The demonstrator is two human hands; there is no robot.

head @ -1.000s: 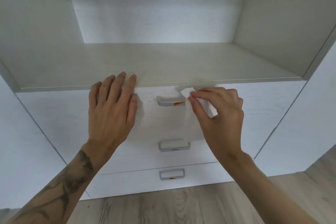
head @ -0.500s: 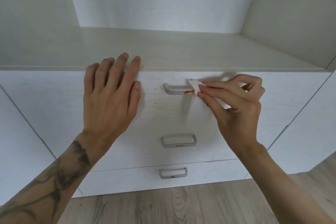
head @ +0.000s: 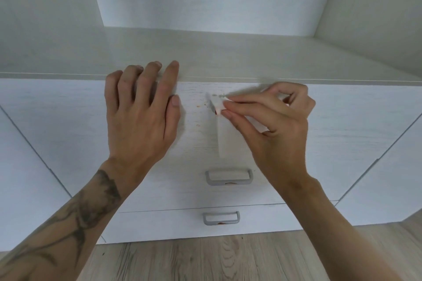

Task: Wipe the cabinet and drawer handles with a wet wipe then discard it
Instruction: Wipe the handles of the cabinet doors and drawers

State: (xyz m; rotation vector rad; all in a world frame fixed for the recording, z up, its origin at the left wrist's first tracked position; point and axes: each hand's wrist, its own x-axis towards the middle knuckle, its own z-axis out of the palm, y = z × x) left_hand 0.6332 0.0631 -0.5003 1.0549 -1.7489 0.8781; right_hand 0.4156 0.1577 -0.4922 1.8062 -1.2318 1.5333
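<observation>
**Top handle under the wipe, two lower handles not yet cleaned**

The work looks to be at an early stage. The right hand (head: 274, 125), in the middle right of the frame, pinches the wet wipe (head: 215, 106) between thumb and fingertips and holds it against the top handle (head: 208, 101). Only a blurred grey sliver of that handle shows at the wipe's left edge. A strip of the wipe hangs down the top drawer front (head: 342, 121) below the pinch, and a reddish mark sits at the wipe's lower corner, so some dirt seems to have come off.

The left hand (head: 139, 118) holds nothing. It lies flat with its fingers straight against the same drawer front, left of centre, its fingertips reaching the shelf (head: 205, 52) edge, probably to steady the drawer.

What is left, by my reading:

- Small orange specks (head: 198, 107) dot the drawer front between the two hands.
- The middle handle (head: 229, 177), below centre, carries a reddish smear along its lower bar.
- The bottom handle (head: 221, 218), near the floor (head: 205, 262), shows a similar red spot underneath.
- No cabinet door handles show, so I cannot tell their state.
- No bin is in view, and with the wipe in use the discarding is not yet done.
</observation>
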